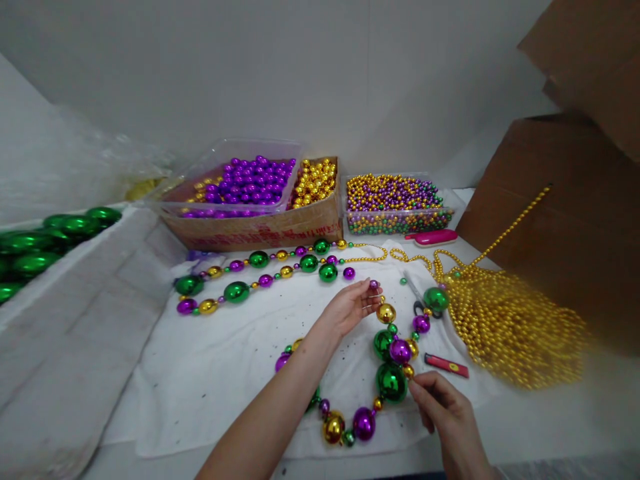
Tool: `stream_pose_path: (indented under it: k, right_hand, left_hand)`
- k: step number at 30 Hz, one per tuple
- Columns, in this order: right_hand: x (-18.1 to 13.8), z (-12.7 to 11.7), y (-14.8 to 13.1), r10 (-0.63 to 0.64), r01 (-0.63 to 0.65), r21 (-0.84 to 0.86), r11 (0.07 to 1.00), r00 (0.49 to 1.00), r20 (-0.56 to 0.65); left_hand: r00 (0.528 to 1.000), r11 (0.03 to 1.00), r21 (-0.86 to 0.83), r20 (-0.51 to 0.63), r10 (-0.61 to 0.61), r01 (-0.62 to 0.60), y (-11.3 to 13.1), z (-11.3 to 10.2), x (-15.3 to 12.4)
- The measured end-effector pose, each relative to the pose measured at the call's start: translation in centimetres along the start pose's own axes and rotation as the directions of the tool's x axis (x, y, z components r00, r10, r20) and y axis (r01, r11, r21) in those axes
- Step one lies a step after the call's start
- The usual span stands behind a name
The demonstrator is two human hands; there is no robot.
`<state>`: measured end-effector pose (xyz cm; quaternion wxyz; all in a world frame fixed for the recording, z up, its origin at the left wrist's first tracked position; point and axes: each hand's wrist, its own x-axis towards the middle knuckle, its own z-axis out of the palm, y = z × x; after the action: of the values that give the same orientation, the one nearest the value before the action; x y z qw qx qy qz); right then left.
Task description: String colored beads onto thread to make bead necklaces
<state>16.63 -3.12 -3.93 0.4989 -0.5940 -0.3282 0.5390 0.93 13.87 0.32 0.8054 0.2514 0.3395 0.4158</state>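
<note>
Between the thumb and finger of my left hand (353, 307) is a small purple bead (373, 284). Just below that hand, a gold bead (386, 313) tops a strand of large green, purple and gold beads (364, 424), which curves over the white cloth; my left forearm hides part of it. My right hand (445, 407) is closed, its thumb and finger pinching the strand beside a small gold bead (409, 371) and a big green bead (392, 383). To the right lie scissors (420, 308), partly covered by beads, and a red lighter (447, 365).
Behind stand a cardboard box (260, 233) with purple and gold beads and a clear tub (400, 223) of small mixed beads. A finished-looking beaded strand (237, 292) lies at left. Gold bead chains (515, 330) pile at right, near brown cardboard (540, 220). Green ornaments (75, 227) fill a left box.
</note>
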Motion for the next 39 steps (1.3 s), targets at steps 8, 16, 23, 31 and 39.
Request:
stream_pose_path:
  k: [8,16,23,31,39]
  right_hand:
    - [-0.02,0.06,-0.17,0.023,-0.023,0.001,1.000,1.000,0.006]
    - [-0.18,-0.06,-0.11,0.004,-0.005,0.017,1.000,1.000,0.001]
    - [-0.39,0.47,-0.61,-0.010,0.011,0.027,1.000,0.999,-0.045]
    - [-0.63,0.73,-0.76,-0.004,0.006,0.036,0.999,0.998,-0.059]
    - [-0.25,0.54,-0.62,-0.021,0.022,0.037,0.999,0.999,-0.044]
  left_hand:
    - [1.000,1.000,-0.020,0.002,-0.015,0.015,-0.17,0.04,-0.12]
    - [1.000,0.998,-0.051,0.003,-0.029,0.030,-0.44,-0.38,0.07]
    - [1.000,0.999,-0.044,0.011,-0.021,0.021,-0.32,-0.28,-0.18]
    - [1.000,0.999,-0.037,0.025,0.002,-0.001,-0.32,-0.25,-0.15]
    - [0.989,0.992,0.100,0.129,0.070,-0.084,-0.03,0.04,-0.81]
